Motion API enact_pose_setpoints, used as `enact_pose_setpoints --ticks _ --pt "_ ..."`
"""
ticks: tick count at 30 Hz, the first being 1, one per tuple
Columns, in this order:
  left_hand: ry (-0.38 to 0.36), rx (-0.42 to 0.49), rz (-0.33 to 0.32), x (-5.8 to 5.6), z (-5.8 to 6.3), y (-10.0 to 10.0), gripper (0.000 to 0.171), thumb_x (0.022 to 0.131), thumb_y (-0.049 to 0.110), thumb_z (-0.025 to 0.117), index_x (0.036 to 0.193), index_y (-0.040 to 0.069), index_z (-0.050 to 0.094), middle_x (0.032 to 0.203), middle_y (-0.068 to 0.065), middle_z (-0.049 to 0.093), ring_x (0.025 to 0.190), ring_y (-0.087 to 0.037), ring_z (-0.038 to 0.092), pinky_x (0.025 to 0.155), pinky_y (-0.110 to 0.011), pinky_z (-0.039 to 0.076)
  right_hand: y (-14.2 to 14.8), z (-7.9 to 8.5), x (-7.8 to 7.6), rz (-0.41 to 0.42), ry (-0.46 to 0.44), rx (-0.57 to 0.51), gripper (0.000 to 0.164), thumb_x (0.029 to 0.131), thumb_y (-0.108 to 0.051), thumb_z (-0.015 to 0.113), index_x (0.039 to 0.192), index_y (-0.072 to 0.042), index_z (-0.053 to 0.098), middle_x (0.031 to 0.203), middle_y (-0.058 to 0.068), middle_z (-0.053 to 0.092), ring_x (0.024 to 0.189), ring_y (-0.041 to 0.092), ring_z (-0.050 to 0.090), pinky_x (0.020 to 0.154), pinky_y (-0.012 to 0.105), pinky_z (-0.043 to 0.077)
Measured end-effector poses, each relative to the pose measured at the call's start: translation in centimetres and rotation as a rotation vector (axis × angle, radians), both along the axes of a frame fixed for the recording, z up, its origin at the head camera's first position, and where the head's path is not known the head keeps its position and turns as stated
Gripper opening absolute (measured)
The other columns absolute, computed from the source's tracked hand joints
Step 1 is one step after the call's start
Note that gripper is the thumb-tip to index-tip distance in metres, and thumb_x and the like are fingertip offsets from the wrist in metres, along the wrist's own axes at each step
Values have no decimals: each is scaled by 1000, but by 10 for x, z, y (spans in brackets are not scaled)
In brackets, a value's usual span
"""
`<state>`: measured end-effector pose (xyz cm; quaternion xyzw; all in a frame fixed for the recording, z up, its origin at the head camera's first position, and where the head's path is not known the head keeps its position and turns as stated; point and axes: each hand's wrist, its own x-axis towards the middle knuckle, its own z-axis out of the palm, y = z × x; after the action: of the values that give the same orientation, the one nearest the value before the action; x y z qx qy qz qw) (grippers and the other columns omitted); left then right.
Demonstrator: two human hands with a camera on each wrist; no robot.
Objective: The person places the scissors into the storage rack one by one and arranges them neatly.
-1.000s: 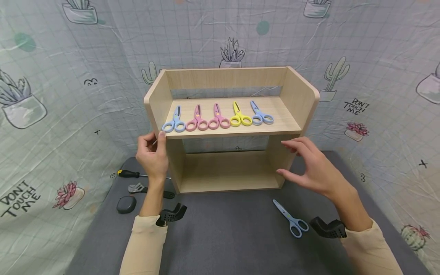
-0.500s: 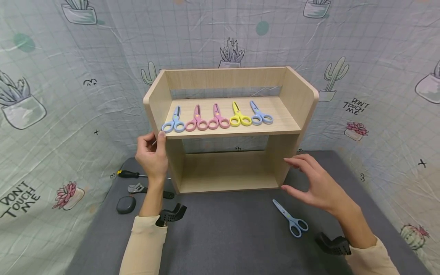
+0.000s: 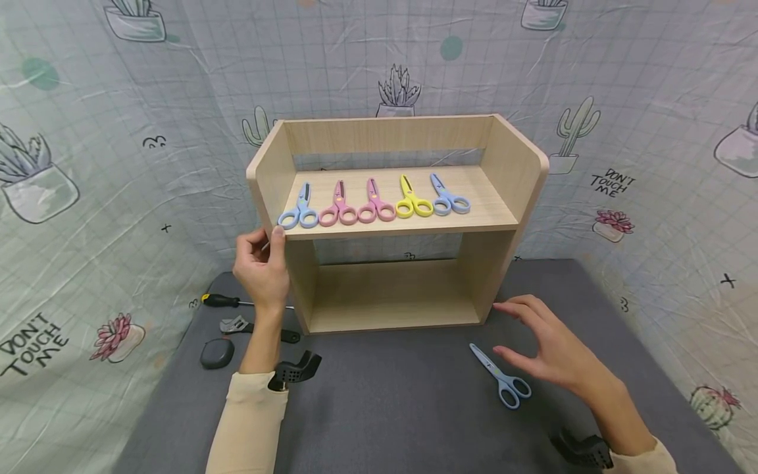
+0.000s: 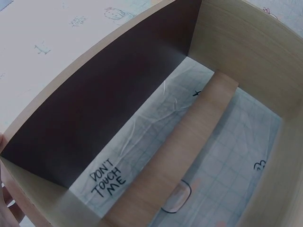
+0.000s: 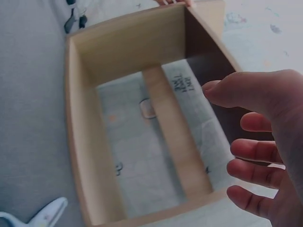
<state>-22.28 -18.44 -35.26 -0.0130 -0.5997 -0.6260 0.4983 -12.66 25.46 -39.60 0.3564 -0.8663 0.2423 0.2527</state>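
A two-tier wooden shelf [image 3: 391, 135] stands on the grey table. My left hand [image 3: 263, 266] grips its left side near the upper board, thumb on the front edge and fingers partly hidden behind the panel. On the upper board lie blue scissors [image 3: 304, 209], two pink scissors [image 3: 340, 205], yellow scissors [image 3: 410, 196] and further blue scissors [image 3: 444, 193], in a row. My right hand [image 3: 551, 342] hovers right of the shelf, holding nothing, fingers and thumb spread apart. Close to its thumb, another pair of blue scissors [image 3: 500, 375] lies on the table.
Left of the shelf lie a screwdriver [image 3: 221, 300] with a black and yellow handle, an adjustable wrench [image 3: 238, 324] and a dark rounded object [image 3: 217, 353]. A patterned sheet [image 3: 355, 59] hangs behind and beside the table [image 3: 379, 408].
My right hand has moved down and slightly right, from beside the shelf's right panel toward the blue scissors on the table. The left hand stays where it was.
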Motion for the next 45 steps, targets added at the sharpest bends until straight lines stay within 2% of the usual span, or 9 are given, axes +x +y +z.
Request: enact_pose_setpoints --ticks 5,11,20,29,36,42,45 --pt "-1 -1 -5 1 0 0 32 88 18 75 103 -8 64 97 -1 69 90 -11 71 84 -25 59 5 -17 5 -13 -19 15 73 65 -13 91 131 -10 61 122 2 58 113 10 50 97 10 35" --pt "26 -5 -13 1 -1 0 25 89 20 75 100 -1 66 96 4 69 90 -12 72 84 -24 58 10 -35 9 -27 -33 10 71 65 -16 91 130 -11 62 121 1 58 112 11 50 99 8 32" --pt "32 13 -29 -1 -1 0 26 88 15 75 100 -6 64 95 1 68 88 -13 71 83 -24 58 15 -56 13 -91 -100 30 71 65 -20 93 129 -15 62 123 -4 57 111 8 51 95 7 34" --pt "37 9 -24 -1 0 1 20 88 16 75 98 1 66 96 -1 68 89 -13 72 84 -26 59 23 -73 20 -136 -169 43 68 68 -27 92 129 -19 62 123 -8 57 106 7 54 92 5 34" --pt "27 16 -17 -1 -1 0 24 88 15 76 99 -3 65 95 2 68 88 -11 71 83 -24 58 29 -89 26 -148 -199 27 69 67 -28 93 129 -22 62 122 -9 59 104 7 56 92 3 34" --pt "22 0 -12 -1 -1 0 27 89 17 75 100 -5 64 96 1 68 89 -11 71 84 -24 58 31 -102 29 -157 -242 49 74 65 -41 93 128 -19 63 121 -10 59 108 4 53 93 3 32" --pt "23 -1 -16 0 -1 0 29 88 17 75 101 -6 64 97 1 68 89 -12 71 84 -25 58 33 -108 31 -150 -289 70 78 64 -50 91 128 -16 64 121 -9 60 106 7 56 90 11 42"
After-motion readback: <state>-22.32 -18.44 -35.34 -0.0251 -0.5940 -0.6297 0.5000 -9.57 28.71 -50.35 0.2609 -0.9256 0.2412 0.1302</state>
